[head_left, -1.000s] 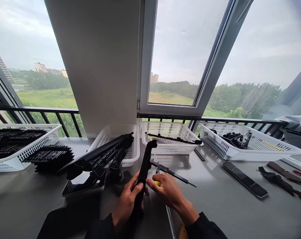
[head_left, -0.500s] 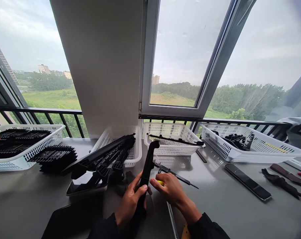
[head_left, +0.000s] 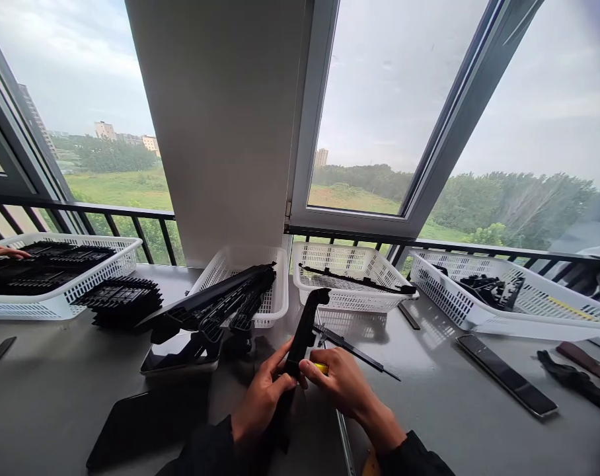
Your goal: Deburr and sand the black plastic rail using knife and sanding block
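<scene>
A long black plastic part [head_left: 306, 328] with a hooked upper end stands tilted in front of me. My left hand [head_left: 264, 395] is closed around its lower half. Against the part's right side, my right hand [head_left: 345, 382] is closed on a small yellow-handled tool [head_left: 322, 367]; its tip is hidden, so I cannot tell its kind. The right thumb meets the part. Just behind lies a dark caliper [head_left: 354, 350] on the grey table [head_left: 429, 423]. A thin metal strip [head_left: 344, 439] runs below my right hand.
White baskets line the back: left basket [head_left: 126, 254] with black parts, middle basket [head_left: 281, 291] under long black pieces, another basket [head_left: 349, 301], and right basket [head_left: 471, 314]. A phone [head_left: 508, 373] lies right, a dark tablet-like slab [head_left: 141, 423] front left. Another person's hand [head_left: 5, 252] touches the left basket's parts.
The view has shifted slightly, moving the scene rightward. My right thumb has come up against the black part. The other person's hand reaches further over the left basket.
</scene>
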`<state>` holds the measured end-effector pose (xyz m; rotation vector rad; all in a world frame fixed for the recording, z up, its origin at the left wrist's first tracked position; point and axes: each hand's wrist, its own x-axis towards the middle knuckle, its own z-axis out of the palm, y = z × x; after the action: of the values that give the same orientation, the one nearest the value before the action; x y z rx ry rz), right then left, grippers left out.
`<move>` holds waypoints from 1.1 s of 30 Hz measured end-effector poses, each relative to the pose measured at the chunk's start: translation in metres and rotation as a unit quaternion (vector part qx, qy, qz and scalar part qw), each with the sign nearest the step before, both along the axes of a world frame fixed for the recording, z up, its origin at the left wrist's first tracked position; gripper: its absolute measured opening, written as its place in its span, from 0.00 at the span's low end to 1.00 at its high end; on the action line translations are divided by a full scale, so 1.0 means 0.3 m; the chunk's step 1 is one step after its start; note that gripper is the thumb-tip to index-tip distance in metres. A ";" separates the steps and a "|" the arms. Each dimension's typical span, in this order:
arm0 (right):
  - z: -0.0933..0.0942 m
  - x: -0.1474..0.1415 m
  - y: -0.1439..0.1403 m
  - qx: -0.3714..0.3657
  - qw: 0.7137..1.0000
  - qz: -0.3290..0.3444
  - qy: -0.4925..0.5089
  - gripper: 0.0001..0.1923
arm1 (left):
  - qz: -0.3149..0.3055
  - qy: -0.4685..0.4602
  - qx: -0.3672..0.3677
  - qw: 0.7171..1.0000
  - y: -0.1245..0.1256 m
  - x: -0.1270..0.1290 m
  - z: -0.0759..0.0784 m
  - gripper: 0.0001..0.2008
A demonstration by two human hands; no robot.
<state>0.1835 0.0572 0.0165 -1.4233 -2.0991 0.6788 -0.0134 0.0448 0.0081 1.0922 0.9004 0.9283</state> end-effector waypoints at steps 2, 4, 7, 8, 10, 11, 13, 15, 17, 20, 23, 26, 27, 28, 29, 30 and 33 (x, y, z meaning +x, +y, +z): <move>-0.007 0.007 0.007 0.002 0.999 -0.038 -0.006 0.38 | 0.002 0.002 -0.003 1.000 0.001 0.003 -0.002 0.42; -0.016 0.014 0.015 0.008 0.997 -0.072 -0.010 0.37 | -0.001 0.005 -0.006 1.000 0.000 0.006 -0.004 0.44; -0.024 0.011 0.015 0.009 0.996 -0.086 -0.011 0.37 | 0.003 0.010 -0.009 1.000 -0.004 0.009 -0.007 0.44; -0.025 0.006 0.012 0.006 0.997 -0.078 -0.011 0.37 | 0.011 0.008 -0.009 1.000 -0.005 0.008 -0.008 0.43; -0.027 -0.006 0.004 0.002 0.998 -0.056 -0.014 0.37 | 0.029 -0.003 -0.008 1.000 -0.006 0.007 -0.007 0.40; -0.028 -0.011 0.002 0.002 0.999 -0.048 -0.015 0.38 | 0.036 -0.010 -0.008 0.999 -0.006 0.007 -0.006 0.39; -0.030 -0.014 0.003 0.005 0.999 -0.047 -0.015 0.38 | 0.040 -0.019 -0.006 0.999 -0.006 0.008 -0.003 0.38; -0.033 -0.006 0.011 0.008 0.998 -0.069 -0.012 0.38 | 0.032 -0.017 -0.007 0.999 -0.006 0.010 0.002 0.39; -0.034 0.006 0.020 0.012 0.995 -0.097 -0.010 0.37 | 0.022 -0.010 -0.008 1.000 -0.006 0.012 0.005 0.40; -0.032 0.008 0.022 0.011 0.994 -0.108 -0.009 0.37 | 0.017 -0.008 -0.007 1.000 -0.007 0.013 0.001 0.40; -0.027 -0.015 0.007 0.004 0.997 -0.072 -0.008 0.36 | 0.039 -0.018 -0.009 0.999 -0.005 0.007 -0.014 0.39; -0.025 -0.035 -0.005 0.000 0.999 -0.036 -0.001 0.36 | 0.051 -0.043 -0.022 0.998 -0.004 0.002 -0.024 0.39; -0.025 -0.035 -0.005 0.001 0.999 -0.033 0.006 0.36 | 0.051 -0.051 -0.028 0.997 -0.003 0.002 -0.024 0.39; -0.025 -0.031 -0.002 0.003 0.999 -0.036 0.013 0.36 | 0.049 -0.058 -0.031 0.997 -0.003 0.002 -0.022 0.40; -0.026 -0.023 0.003 0.006 0.999 -0.045 0.021 0.36 | 0.047 -0.060 -0.030 0.997 -0.002 0.003 -0.019 0.40; -0.028 -0.011 0.011 0.009 0.998 -0.058 0.027 0.36 | 0.042 -0.059 -0.026 0.997 -0.002 0.004 -0.015 0.41; -0.032 0.030 0.035 0.013 0.995 -0.088 0.035 0.35 | 0.022 -0.057 -0.005 0.998 -0.003 0.005 -0.006 0.41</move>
<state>0.1924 0.0677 0.0070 -1.5259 -1.8953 0.6202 -0.0121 0.0439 0.0063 1.0040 0.8380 1.0110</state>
